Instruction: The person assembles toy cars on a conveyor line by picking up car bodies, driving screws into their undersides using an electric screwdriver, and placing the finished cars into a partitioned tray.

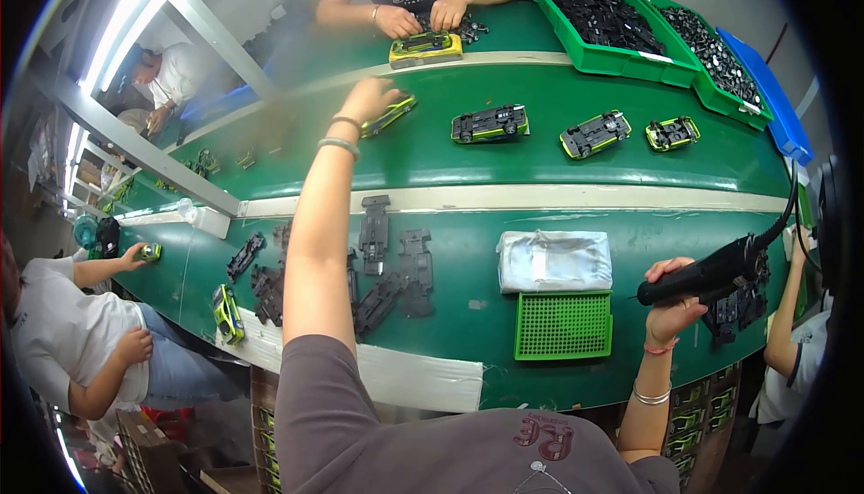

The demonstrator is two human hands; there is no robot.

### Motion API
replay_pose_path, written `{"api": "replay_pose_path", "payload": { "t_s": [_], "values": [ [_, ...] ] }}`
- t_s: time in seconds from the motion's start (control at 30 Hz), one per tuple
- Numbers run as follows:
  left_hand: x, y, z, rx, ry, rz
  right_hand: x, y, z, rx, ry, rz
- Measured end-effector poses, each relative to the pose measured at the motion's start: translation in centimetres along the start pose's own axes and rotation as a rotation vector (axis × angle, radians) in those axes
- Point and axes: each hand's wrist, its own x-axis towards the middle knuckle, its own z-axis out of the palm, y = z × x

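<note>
presently the left hand [371,98] reaches far across the green conveyor belt [540,170], fingers closed over one yellow-green toy car [389,116]. three more upturned cars [490,123] lie in a row on the belt to its right. the right hand [673,307] is clamped round one black electric screwdriver [711,274], just right of one green mesh tray [563,325] at the belt's near edge.

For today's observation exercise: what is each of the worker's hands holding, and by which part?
The right hand grips a black electric screwdriver around its body. The left hand rests on a yellow-green toy car on the belt; a closed grasp cannot be told.
</note>
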Motion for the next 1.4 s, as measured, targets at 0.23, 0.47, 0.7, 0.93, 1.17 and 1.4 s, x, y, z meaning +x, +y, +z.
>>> {"api": "replay_pose_path", "payload": {
  "t_s": [0.23,0.47,0.7,0.93,1.17,1.4],
  "values": [
    [3.3,5.2,4.2,-0.06,-0.04,-0.072,0.0,-0.3,-0.1,-0.023,-0.051,-0.008],
    [-5.0,1.2,-2.3,0.206,-0.367,-0.309,-0.1,0.5,-0.4,-0.009,-0.106,0.026],
    [-21.4,2.2,-11.9,0.367,-0.09,-0.444,0.8,1.2,-3.0,-0.164,-0.072,-0.013],
    [-50.1,8.8,-12.1,0.281,0.86,-0.864,0.4,0.8,-1.0,-0.146,-0.08,-0.016],
    [-72.0,4.6,-2.8,0.128,0.534,-2.037,0.4,1.6,-1.1,-0.104,-0.139,0.059],
    [-65.1,-3.1,6.8,0.23,-0.123,-1.933,-0.2,0.8,-4.0,-0.268,-0.082,-0.099]
  ]
}}
